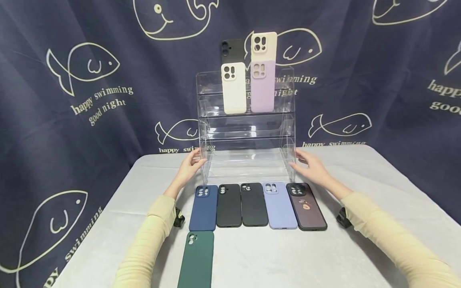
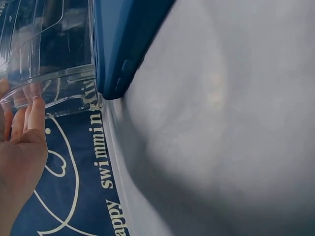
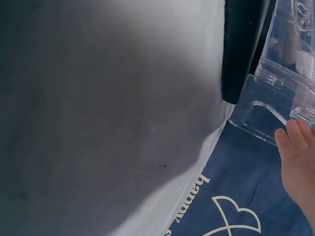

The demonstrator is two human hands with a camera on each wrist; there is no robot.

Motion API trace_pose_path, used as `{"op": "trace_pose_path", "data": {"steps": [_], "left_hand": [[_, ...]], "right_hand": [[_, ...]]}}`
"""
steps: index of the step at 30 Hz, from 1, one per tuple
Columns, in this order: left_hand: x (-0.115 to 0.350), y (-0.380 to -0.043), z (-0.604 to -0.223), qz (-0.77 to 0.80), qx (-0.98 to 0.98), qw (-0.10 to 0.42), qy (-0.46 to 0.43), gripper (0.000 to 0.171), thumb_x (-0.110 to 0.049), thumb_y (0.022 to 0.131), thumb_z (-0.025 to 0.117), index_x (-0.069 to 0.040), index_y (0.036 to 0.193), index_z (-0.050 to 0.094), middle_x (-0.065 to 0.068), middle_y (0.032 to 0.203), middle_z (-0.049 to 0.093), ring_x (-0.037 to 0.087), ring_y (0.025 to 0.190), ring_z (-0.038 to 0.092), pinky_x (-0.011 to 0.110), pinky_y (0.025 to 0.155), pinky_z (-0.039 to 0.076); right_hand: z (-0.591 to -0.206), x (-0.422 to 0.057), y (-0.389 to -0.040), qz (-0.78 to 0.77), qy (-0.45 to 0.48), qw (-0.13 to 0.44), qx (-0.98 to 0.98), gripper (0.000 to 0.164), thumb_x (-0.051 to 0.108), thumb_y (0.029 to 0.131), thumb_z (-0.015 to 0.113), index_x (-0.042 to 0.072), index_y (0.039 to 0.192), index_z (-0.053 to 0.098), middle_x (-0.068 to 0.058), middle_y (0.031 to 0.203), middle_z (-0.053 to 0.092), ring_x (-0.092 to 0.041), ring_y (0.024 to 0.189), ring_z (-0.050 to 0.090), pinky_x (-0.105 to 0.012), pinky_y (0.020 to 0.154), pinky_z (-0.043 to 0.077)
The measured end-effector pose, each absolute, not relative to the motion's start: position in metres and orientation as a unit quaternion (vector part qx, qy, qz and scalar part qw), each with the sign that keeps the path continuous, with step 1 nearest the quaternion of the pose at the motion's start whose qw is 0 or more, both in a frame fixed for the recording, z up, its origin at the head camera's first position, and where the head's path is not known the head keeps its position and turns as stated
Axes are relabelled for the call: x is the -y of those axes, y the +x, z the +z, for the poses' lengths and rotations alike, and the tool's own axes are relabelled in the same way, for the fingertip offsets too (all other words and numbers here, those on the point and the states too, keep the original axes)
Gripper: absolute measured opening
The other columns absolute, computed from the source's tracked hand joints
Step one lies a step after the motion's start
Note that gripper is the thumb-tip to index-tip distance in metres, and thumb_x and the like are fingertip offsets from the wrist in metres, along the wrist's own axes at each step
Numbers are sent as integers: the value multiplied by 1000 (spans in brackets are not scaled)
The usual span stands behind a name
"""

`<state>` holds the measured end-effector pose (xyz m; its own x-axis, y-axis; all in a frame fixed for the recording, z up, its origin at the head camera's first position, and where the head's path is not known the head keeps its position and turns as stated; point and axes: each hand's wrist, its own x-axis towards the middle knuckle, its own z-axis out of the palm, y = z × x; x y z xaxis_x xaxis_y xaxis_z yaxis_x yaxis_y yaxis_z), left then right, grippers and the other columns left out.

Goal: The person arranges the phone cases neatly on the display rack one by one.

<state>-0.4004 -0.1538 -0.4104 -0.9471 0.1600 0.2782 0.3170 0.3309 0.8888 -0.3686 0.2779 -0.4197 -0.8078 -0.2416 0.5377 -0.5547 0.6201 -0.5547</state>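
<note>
A clear tiered display rack [image 1: 248, 158] stands at the back of the table. My left hand [image 1: 189, 166] grips its left side, thumb toward the front; in the left wrist view the fingers [image 2: 35, 115] lie against the clear plastic. On the other side my right hand [image 1: 311, 166] holds the rack's right edge the same way. Upper tiers carry a black phone case [image 1: 234, 52], a white one [image 1: 234, 94], a cream one [image 1: 268, 44] and a light purple one [image 1: 263, 92]. Lower tiers show only clear plastic.
Before the rack lie phone cases in a row: navy [image 1: 203, 210], two black [image 1: 229, 208] [image 1: 254, 208], lavender [image 1: 281, 208] and a dark patterned one [image 1: 309, 210]. A green case [image 1: 197, 258] lies nearer. Behind hangs a blue fish-print curtain [image 1: 108, 160]; a pale cloth [image 1: 288, 256] covers the table.
</note>
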Motion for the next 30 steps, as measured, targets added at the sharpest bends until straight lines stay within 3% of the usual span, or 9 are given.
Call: {"op": "trace_pose_path", "data": {"steps": [8, 15, 18, 24, 30], "left_hand": [[154, -397, -409, -564, 809, 80, -142, 56, -18, 94, 57, -4, 143, 35, 22, 138, 45, 38, 121, 50, 44, 105, 41], [148, -381, -403, -538, 830, 84, -124, 53, -17, 93, 59, 5, 137, 39, 30, 128, 52, 41, 115, 54, 44, 99, 47], [152, -381, -407, -535, 833, 83, -115, 53, -18, 92, 61, 3, 137, 41, 28, 126, 54, 40, 111, 57, 41, 95, 51], [161, -375, -422, -557, 820, 48, -119, 50, -12, 90, 63, 4, 133, 44, 28, 123, 56, 37, 106, 59, 32, 85, 56], [167, -357, -421, -561, 815, 37, -139, 44, -12, 90, 62, 4, 129, 49, 27, 121, 58, 34, 105, 61, 31, 87, 55]], "right_hand": [[-418, -275, -370, 377, 222, 206, 875, 56, 12, 89, 62, -12, 134, 40, -33, 131, 47, -46, 115, 51, -51, 98, 44], [-421, -277, -367, 384, 217, 197, 876, 57, 13, 89, 62, -12, 135, 39, -33, 131, 47, -46, 115, 51, -51, 99, 44], [-424, -274, -367, 391, 215, 196, 873, 58, 14, 89, 63, -11, 135, 39, -33, 131, 47, -46, 115, 51, -50, 99, 44], [-429, -276, -370, 411, 204, 178, 870, 58, 19, 90, 62, -9, 136, 40, -32, 133, 46, -46, 116, 51, -50, 100, 42], [-427, -280, -368, 419, 178, 166, 875, 57, 25, 91, 63, -8, 134, 44, -31, 133, 47, -46, 115, 53, -49, 99, 43]]}}
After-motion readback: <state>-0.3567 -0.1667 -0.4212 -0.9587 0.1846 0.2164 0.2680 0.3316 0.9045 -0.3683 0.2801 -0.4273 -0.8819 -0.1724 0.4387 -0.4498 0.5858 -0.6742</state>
